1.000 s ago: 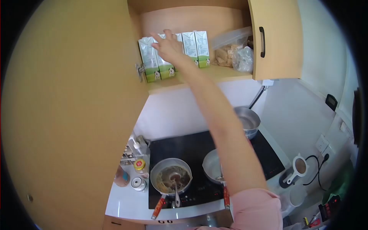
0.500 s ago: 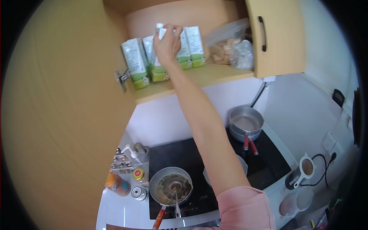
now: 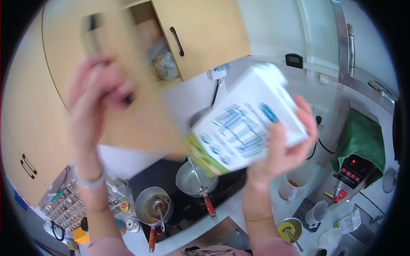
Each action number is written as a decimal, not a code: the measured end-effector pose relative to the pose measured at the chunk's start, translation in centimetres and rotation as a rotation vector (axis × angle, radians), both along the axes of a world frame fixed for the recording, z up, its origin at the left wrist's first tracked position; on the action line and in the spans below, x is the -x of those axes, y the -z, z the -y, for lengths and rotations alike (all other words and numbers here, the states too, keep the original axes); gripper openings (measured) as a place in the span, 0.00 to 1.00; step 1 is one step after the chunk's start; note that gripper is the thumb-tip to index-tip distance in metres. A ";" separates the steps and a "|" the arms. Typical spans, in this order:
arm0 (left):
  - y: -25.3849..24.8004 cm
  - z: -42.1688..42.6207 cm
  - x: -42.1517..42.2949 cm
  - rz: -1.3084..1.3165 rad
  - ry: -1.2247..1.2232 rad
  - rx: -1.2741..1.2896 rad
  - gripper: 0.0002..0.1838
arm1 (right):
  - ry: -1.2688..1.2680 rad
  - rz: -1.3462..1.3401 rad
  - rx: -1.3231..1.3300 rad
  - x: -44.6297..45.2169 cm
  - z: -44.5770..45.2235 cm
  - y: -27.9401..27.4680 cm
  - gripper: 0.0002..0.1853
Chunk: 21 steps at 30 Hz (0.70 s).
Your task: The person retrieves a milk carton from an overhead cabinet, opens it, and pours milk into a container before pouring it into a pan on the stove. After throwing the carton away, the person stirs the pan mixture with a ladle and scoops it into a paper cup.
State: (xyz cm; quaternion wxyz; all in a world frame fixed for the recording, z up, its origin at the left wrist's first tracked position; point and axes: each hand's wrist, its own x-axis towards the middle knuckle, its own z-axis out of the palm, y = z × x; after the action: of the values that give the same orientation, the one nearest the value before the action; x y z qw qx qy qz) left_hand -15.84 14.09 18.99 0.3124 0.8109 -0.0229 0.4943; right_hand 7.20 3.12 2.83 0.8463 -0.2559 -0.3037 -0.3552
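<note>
My right hand (image 3: 284, 147) is closed around a white and green drink carton (image 3: 243, 123), held tilted above the stove with its white cap at the upper right. My left hand (image 3: 98, 85), smeared by motion, has its fingers wrapped round the black handle (image 3: 95, 23) of the wooden cabinet door (image 3: 136, 115). The door is also blurred and stands partly across the cabinet opening. Through the remaining gap a plastic bag (image 3: 168, 67) shows on the shelf.
On the black cooktop (image 3: 183, 213) stand a pan with brown contents (image 3: 143, 202) and a second pan (image 3: 183, 177) with a utensil in it. A green cloth (image 3: 358, 136) covers a machine at the right. A bowl with yellow contents (image 3: 294, 222) sits on the counter.
My right hand has brought a carton out of the cabinet, down and to the right. My left hand has come into view on the door, which has swung toward closed. The view has turned right.
</note>
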 end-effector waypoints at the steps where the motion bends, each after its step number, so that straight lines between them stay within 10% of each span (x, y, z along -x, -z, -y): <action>1: 0.2 -1.3 -4.0 -0.005 -0.033 -0.024 0.16 | 0.001 -0.025 -0.003 0.0 2.5 0.7 0.23; 11: -0.9 -23.7 -18.9 0.032 -0.573 0.057 0.07 | 0.363 -0.340 0.077 3.7 15.5 4.1 0.29; 21: -1.2 -27.5 -18.6 -0.009 -0.496 0.058 0.08 | 0.499 -0.402 0.185 7.1 19.7 9.3 0.32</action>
State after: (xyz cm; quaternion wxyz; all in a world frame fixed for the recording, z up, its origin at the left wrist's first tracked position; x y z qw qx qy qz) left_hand 2.79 41.57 20.19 0.2050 0.7846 0.1925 0.5525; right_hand 0.06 -16.63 -6.51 0.7494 -0.4631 -0.0898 -0.4646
